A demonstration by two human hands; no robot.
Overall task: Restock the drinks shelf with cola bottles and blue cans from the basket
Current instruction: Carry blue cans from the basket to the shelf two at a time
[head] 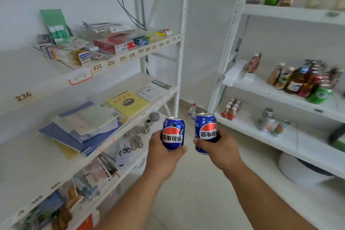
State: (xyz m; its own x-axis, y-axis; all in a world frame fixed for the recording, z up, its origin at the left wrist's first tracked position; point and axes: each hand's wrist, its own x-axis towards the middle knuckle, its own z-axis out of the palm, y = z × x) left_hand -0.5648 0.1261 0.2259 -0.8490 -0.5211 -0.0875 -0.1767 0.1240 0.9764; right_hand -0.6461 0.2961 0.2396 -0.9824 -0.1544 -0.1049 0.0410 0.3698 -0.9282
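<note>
We see the left hand (164,153) gripping one upright blue can (173,132) and the right hand (218,148) gripping a second blue can (205,131) just beside it, the two cans apart. To our right stands the drinks shelf (291,14) with blurred bottles (296,80) and a green can (320,94). To our left a numbered shelf (112,61) carries boxes and booklets.

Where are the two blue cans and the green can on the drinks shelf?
Left-hand blue can (173,132): head view, on its front logo label.
Right-hand blue can (206,130): head view, on its front label above the fingers.
Green can (320,94): head view, on its side, at the front of the right rack's middle shelf.
</note>
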